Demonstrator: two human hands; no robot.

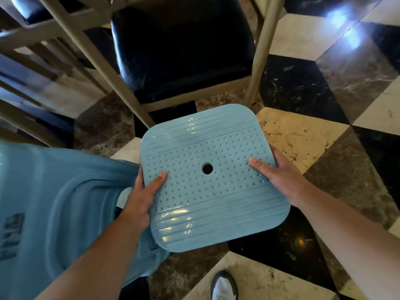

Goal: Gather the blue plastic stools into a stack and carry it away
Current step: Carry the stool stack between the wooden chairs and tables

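Observation:
A blue plastic stool (213,148) is seen from above, its square seat dotted with small dimples around a round centre hole. My left hand (141,198) grips its left edge with the thumb on top. Its right edge is held by my right hand (279,180), thumb also on the seat. The stool's legs are hidden under the seat. Another blue plastic stool or stack (60,213) fills the lower left, close to the camera and blurred, partly behind my left forearm.
A beige-framed chair with a black cushion (184,50) stands just beyond the held stool. More chair frames (32,72) crowd the upper left. The floor (324,105) is glossy checkered marble. My shoe (224,286) shows at the bottom.

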